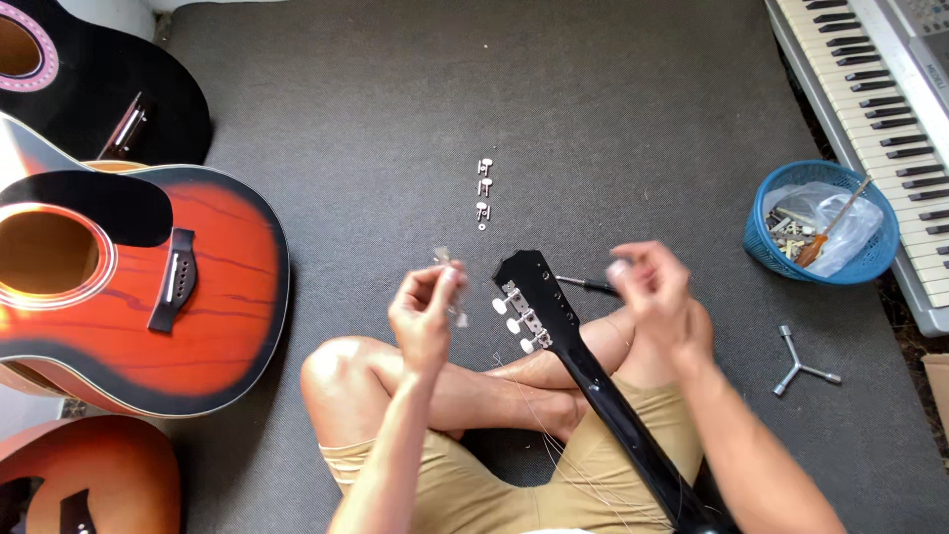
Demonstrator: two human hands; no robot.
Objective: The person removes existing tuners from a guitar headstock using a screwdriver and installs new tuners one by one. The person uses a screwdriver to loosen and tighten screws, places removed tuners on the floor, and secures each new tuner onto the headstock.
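The floor is covered by a dark grey mat point(395, 89). At the left edge lie a black guitar point(109, 89), a red sunburst guitar point(148, 287) and, below it, part of a third orange guitar point(99, 475); all three are cut off by the frame. Three small metal tuning pegs point(483, 188) lie in a column near the mat's centre.

The left hand point(427, 311) pinches a small clear or metallic part point(447, 262) between its fingertips; the part is blurred and cannot be identified. The black guitar headstock point(534, 292), with three white-knobbed tuners, rests across the person's crossed legs between the two hands. The right hand point(657, 292) is closed on a screwdriver point(585, 285); motion blur hides the grip, and only the shaft shows.

Further right lie a three-armed wrench point(803, 368), a blue basket point(880, 247) of small hardware, and a keyboard point(870, 99), partly cropped.
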